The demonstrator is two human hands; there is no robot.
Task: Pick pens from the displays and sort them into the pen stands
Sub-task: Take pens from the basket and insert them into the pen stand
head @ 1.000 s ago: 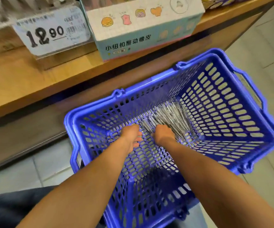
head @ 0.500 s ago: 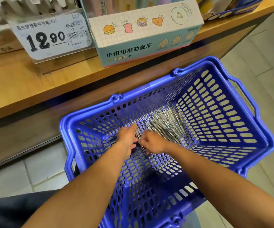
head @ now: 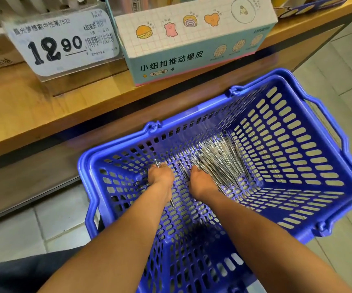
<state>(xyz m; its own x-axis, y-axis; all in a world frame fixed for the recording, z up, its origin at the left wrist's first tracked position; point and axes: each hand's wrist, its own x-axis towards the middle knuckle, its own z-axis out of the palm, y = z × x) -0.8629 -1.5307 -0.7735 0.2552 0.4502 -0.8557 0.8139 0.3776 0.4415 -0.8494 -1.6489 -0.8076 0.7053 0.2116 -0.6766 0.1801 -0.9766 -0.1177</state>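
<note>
Inside the blue basket (head: 298, 115), the left hand (head: 160, 176) clenches a pen (head: 172, 203), its long axis running through the fist; right of it the right hand (head: 200, 182) rests on the pen pile (head: 219, 159), fingers hidden

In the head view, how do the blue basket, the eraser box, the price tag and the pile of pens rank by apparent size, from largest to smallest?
1. blue basket, but it is nearest the camera
2. eraser box
3. price tag
4. pile of pens

The tag and the pile look close in size, so their order is unsure.
</note>
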